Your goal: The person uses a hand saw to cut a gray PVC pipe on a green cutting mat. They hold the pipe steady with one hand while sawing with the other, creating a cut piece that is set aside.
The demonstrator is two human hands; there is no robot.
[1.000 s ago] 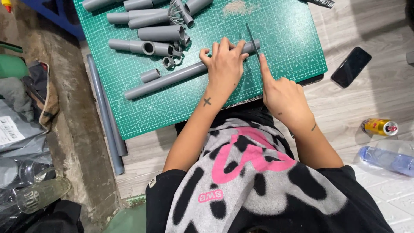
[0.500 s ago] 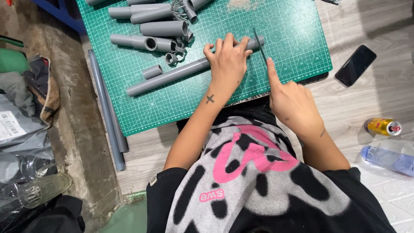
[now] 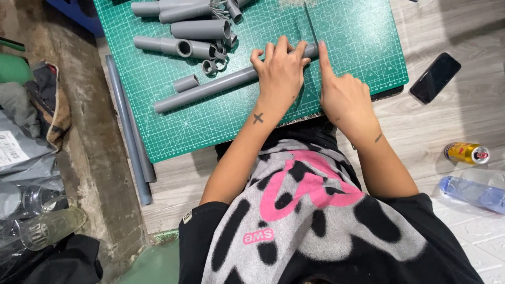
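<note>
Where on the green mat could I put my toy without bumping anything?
The green mat is bare right of the saw blade, and along its near-left part below the long grey pipe. The top left is crowded with short pipes and rings. Both hands fill the middle.

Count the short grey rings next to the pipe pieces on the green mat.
2 clearly: small grey rings lying side by side on the green cutting mat, just above the long grey pipe under the left hand. More may sit hidden among the stacked pipe pieces.
</note>
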